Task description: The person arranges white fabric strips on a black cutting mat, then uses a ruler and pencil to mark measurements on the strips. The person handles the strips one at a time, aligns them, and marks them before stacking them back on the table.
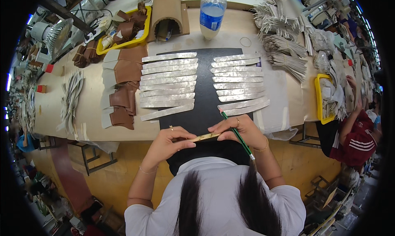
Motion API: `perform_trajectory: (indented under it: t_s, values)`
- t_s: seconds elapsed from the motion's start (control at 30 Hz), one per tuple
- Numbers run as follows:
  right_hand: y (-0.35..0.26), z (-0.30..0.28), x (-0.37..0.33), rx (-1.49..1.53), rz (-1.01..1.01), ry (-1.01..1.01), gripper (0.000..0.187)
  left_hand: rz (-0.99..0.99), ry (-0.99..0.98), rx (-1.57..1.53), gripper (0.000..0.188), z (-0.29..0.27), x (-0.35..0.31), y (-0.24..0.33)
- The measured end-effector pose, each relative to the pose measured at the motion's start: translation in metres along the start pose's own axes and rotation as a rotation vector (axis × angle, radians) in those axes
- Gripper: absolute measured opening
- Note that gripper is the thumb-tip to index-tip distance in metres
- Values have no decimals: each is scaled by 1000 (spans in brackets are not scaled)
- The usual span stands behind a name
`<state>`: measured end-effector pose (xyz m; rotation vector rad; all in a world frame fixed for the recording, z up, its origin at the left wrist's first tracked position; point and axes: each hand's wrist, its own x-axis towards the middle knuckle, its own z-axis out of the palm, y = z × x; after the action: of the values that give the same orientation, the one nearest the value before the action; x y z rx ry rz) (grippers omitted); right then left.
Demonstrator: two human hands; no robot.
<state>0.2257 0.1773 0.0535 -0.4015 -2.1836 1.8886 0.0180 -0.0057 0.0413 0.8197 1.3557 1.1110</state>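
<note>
Two hands, both partly closed, appear in the head view: the left hand [170, 143] pinches one end of a pale strip [204, 137] between thumb and fingers, and the right hand [240, 131] holds the other end while carrying a green pencil [240, 140]. The pale strip is at the near edge of a black mat [205, 92]. Rotating the right hand could make the pencil scrape or shift the silvery strips [238, 86], because its upper end points at them.

Bent arms [142, 178], left grip [170, 142] and right grip [238, 130] pinching, fingertips [191, 144] facing inward
</note>
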Motion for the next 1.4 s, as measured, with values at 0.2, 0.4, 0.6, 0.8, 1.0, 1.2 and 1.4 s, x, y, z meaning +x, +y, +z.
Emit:
perform_trajectory:
  t_s: [0.2, 0.4, 0.6, 0.8, 1.0, 1.2, 1.4]
  values:
    - [18, 16, 3, 57, 124, 169, 32, 181, 454, 527, 29, -35, 16, -9]
    - [24, 33, 5, -86, 141, 154, 28, 333, 422, 737, 27, -42, 36, -32]
    - [25, 38, 7, -146, 183, 159, 27, 387, 413, 854, 22, -47, 41, -32]
    - [19, 37, 13, -275, 154, 103, 23, 404, 425, 896, 21, -45, 42, -33]
    - [24, 38, 13, -306, 143, 98, 25, 396, 436, 873, 19, -48, 41, -35]
    - [25, 40, 17, -308, 129, 92, 25, 384, 425, 850, 17, -50, 42, -37]
    - [24, 42, 19, -326, 126, 86, 24, 402, 404, 864, 16, -51, 43, -33]
